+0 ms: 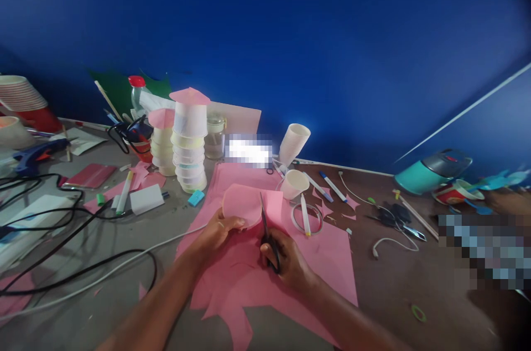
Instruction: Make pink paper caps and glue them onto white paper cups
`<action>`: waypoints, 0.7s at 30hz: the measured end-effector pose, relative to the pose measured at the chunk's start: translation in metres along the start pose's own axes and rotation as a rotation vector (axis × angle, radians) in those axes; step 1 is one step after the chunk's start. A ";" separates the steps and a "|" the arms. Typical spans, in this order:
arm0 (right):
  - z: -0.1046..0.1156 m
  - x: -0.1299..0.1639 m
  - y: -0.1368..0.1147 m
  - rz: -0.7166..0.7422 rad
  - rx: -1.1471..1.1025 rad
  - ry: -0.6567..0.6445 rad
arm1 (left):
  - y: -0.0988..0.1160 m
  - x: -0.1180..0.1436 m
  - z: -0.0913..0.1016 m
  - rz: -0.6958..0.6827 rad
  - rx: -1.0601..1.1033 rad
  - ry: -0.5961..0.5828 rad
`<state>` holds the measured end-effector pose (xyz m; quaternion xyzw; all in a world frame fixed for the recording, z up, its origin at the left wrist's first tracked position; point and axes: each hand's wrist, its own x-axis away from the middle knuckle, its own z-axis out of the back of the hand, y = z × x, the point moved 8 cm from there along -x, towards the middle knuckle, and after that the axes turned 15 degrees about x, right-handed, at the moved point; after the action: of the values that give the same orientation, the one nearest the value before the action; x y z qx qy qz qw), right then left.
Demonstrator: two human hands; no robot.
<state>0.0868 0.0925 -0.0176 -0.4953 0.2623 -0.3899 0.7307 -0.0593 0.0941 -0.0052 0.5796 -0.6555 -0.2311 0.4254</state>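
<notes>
Pink paper sheet (327, 262) spread on the grey table (103, 295) | right hand (286, 262) closed through black scissors (265, 223), blades up | left hand (218, 232) pinching rounded pink paper cutout (243, 204) above the sheet | step: trimming its edge; next likely needs turning the piece into the blades | beyond: stacked white paper cups (188, 140).

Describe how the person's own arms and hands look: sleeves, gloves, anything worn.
Both forearms are bare as far as the picture shows, with no sleeve in view. The left hand and the right hand wear no gloves. No watch or bracelet shows on either wrist. Rings, if any, are too small to tell.
</notes>
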 end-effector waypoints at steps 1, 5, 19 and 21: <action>0.000 0.000 0.000 0.000 -0.001 0.002 | 0.000 0.000 0.000 0.000 0.007 0.000; 0.000 0.000 0.002 -0.006 0.004 0.011 | 0.000 0.000 -0.001 -0.004 0.030 -0.005; 0.000 0.000 -0.004 -0.017 -0.017 0.028 | -0.008 -0.007 0.012 -0.036 0.139 0.051; 0.000 -0.001 -0.005 -0.016 -0.019 0.034 | -0.008 -0.006 0.012 -0.035 0.163 0.076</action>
<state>0.0846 0.0920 -0.0134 -0.4974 0.2745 -0.4016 0.7183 -0.0651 0.0954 -0.0199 0.6319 -0.6456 -0.1621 0.3970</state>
